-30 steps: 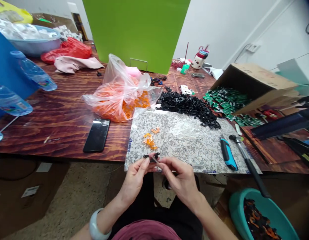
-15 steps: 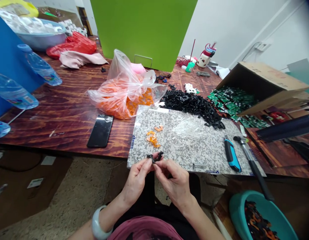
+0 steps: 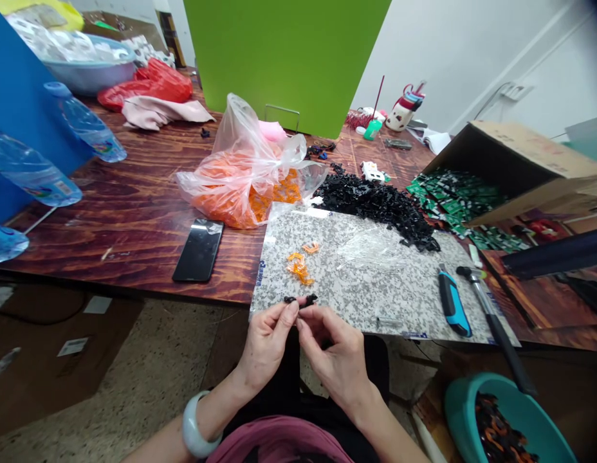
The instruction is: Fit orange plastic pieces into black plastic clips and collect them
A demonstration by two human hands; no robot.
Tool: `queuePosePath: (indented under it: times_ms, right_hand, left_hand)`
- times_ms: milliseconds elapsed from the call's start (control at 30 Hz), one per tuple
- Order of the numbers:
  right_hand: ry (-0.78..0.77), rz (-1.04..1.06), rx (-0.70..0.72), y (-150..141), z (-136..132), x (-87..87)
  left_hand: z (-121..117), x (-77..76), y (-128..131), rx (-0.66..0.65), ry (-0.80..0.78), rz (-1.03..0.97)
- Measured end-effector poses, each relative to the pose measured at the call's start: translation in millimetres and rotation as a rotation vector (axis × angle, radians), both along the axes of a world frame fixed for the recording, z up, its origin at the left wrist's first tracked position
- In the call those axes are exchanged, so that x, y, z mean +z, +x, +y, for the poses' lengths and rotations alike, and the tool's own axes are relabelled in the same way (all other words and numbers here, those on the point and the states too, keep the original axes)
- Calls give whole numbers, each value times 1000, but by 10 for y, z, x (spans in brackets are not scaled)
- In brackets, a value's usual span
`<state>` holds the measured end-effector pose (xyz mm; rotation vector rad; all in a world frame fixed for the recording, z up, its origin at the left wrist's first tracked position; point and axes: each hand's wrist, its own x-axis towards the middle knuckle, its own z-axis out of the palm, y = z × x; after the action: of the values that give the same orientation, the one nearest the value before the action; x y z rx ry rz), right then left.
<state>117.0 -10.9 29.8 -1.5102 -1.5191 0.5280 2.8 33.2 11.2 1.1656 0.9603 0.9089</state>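
My left hand [image 3: 268, 341] pinches a small black plastic part [image 3: 311, 299] just above the front edge of a speckled grey board [image 3: 322, 296]. The fingertips of my right hand [image 3: 334, 347] are closed on the near side of the same part, touching my left fingertips. Most of the part is hidden behind my fingers; its two dark ends stick out beyond them. Beyond my hands, several orange plastic clips [image 3: 299, 269] lie on the board. Thin clear rods [image 3: 368, 247] are spread to their right.
Behind the board are a bag of orange parts [image 3: 231, 186], a black parts heap [image 3: 376, 202] and a cardboard box [image 3: 534, 148] spilling green pieces. A phone [image 3: 198, 251] lies left; a utility knife [image 3: 453, 303] and hammer [image 3: 494, 325] lie right. A teal tub [image 3: 460, 411] stands below.
The whole scene has shifted rightward in view as the head turned. My hands stay together on the black part, and its position in my fingers has changed slightly.
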Motion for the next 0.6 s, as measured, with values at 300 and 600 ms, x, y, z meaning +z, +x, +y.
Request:
queuePosePath:
  times_ms: [300, 600]
  right_hand:
    - [-244, 126, 46, 154, 94, 91]
    - [-344, -118, 202, 287, 170, 110]
  left_hand:
    - [26, -41, -49, -6, 178, 247]
    - [32, -5, -108, -156, 363, 429]
